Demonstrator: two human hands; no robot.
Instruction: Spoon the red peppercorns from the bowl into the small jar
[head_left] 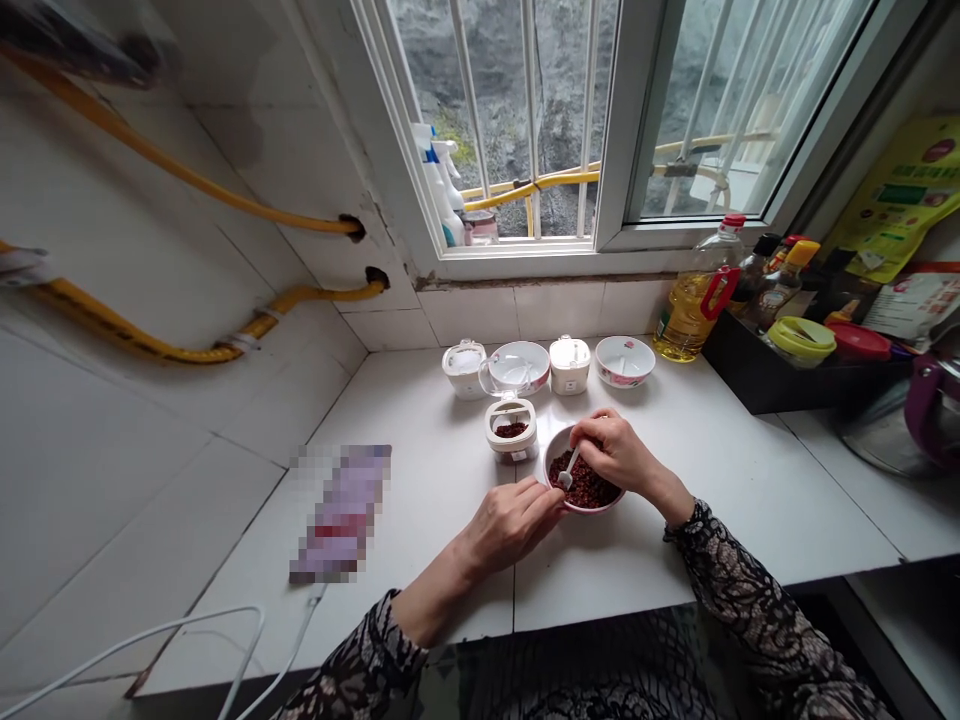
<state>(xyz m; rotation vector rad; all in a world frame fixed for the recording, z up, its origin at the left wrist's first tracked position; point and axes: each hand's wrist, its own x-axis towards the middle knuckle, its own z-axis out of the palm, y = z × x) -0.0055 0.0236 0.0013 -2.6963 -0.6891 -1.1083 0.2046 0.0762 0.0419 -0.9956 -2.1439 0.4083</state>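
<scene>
My right hand (pixel 611 452) is closed around the handle of a small white spoon (pixel 571 466). The spoon's head dips into dark red-brown peppercorns (pixel 592 487) inside a round bowl (pixel 551 440) with a pinkish outside. At the bowl's near left rim, my left hand (pixel 517 515) grips the edge, its fingers pressed together and their tips close to the spoon's head. Just left of the bowl stands a white seasoning jar (pixel 511 445) with its clear lid raised; similar dark red bits show inside it.
Behind are two white lidded jars (pixel 463 372) (pixel 570 366) and two flowered bowls (pixel 519 366) (pixel 625 362). An oil bottle (pixel 686 310) stands beside a black rack (pixel 739 365) of condiments. A kettle (pixel 892 430) is at right. Left lies a blurred-out flat object (pixel 345 515) with a white cable (pixel 300 635).
</scene>
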